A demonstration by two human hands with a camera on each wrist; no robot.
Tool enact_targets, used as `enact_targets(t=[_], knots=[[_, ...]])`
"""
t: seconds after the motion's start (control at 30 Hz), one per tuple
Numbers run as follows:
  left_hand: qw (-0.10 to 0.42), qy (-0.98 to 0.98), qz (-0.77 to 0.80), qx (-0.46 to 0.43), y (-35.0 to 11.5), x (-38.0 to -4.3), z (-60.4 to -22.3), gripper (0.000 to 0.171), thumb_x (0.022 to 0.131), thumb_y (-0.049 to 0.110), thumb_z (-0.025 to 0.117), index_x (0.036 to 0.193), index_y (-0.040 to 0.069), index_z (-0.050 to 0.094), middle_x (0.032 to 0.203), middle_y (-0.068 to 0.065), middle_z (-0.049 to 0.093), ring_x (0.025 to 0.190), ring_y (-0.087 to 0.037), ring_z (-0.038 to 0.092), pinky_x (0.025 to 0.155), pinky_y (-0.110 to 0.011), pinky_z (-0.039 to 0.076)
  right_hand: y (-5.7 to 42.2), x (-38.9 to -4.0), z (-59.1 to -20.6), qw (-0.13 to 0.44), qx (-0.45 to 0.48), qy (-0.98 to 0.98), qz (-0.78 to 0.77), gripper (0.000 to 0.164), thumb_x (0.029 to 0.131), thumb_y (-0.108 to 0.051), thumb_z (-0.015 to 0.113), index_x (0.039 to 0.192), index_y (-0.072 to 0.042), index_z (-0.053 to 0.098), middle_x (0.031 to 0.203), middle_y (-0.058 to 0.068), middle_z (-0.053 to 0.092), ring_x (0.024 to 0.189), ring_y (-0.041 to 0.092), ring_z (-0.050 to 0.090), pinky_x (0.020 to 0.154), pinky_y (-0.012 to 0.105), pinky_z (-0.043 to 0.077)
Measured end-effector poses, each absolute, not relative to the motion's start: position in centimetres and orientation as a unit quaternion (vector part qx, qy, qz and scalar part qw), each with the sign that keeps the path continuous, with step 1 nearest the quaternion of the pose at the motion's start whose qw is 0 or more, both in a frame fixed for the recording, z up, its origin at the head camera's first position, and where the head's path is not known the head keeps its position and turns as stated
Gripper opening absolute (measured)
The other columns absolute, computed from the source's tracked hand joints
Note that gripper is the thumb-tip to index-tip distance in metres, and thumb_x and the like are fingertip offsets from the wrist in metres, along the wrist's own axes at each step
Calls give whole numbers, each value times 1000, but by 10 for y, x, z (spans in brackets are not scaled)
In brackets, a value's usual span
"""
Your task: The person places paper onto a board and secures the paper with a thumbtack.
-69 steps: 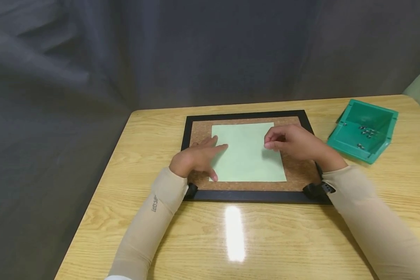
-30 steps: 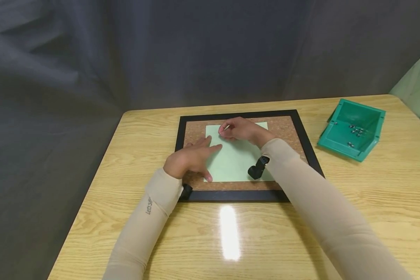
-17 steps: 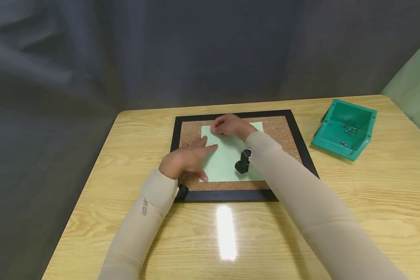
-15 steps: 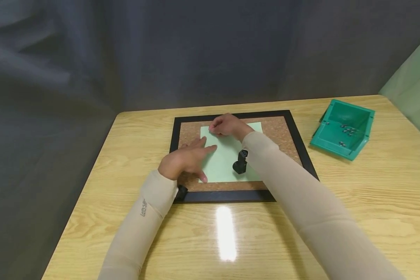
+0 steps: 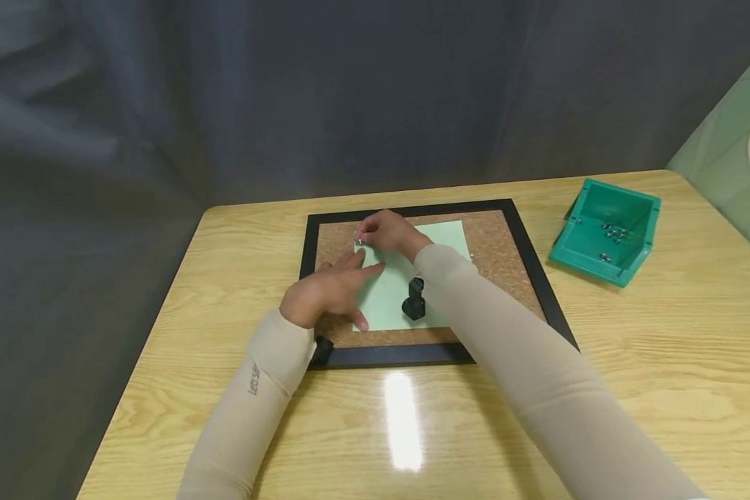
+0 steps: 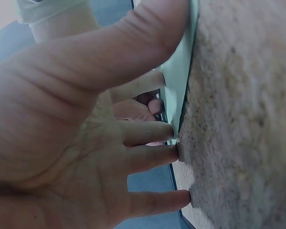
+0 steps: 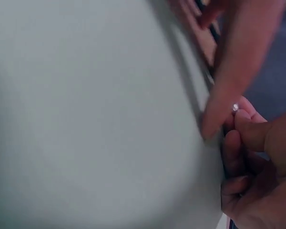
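Note:
A pale green sheet of paper (image 5: pixel 381 305) lies on a black-framed cork board (image 5: pixel 496 243). My left hand (image 5: pixel 328 293) is spread across the sheet's left edge, fingers straight; in the left wrist view some fingertips press on paper and others on cork (image 6: pixel 238 124). At the sheet's far left corner, my right hand (image 5: pixel 389 230) pinches a small silvery push pin (image 5: pixel 360 242) between thumb and fingertips. Its shiny head (image 7: pixel 235 108) shows in the right wrist view, beside a left-hand finger; the point is hidden.
A tilted green bin (image 5: pixel 571 260) with several small silvery pins (image 5: pixel 614 233) stands right of the board on the wooden table (image 5: pixel 275 430). A small bright thing (image 5: pixel 472 256) shows at the sheet's right edge. Dark cloth (image 5: pixel 362 97) hangs behind.
My right hand has crossed from the sheet's right side to its far left corner, the push pin now showing at its fingertips. The left hand has stayed on the left edge.

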State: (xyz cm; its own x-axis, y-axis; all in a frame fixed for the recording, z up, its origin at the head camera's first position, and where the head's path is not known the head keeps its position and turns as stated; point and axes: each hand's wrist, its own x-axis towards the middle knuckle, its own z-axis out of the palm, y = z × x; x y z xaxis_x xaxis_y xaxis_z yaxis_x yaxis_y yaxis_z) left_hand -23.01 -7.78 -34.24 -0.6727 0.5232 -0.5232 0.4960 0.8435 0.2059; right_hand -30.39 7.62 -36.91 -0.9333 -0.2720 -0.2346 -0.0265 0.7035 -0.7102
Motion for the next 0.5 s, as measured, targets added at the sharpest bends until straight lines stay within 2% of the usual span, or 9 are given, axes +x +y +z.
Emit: enact_targets(t=[0.13,0.3,0.5], knots=[[289,916,19,276,-77,-230,-343,116,72,43,85,161,27,14,168,-12,-9,156,-30,-10,121,-64,12,71,-304,-370,151,-90,919,-354,20,103,-20,54,105,-14,73,113,4,70,97,18,56,92,34,44],[287,916,21,280,-78,-230,-345,116,71,44,85,161,26,14,168,-12,-10,156,-31,-8,121,-65,13,69,-304,-369,149,-83,927,-335,21,104,-19,52,104,-15,72,116,4,69,103,19,59,94,36,46],[288,915,15,283,-77,-231,-346,117,71,45,85,162,26,13,168,-12,-11,156,-31,-9,121,-65,13,67,-303,-369,153,-92,933,-312,21,105,-19,50,107,-14,71,116,4,70,98,20,58,89,35,46]])
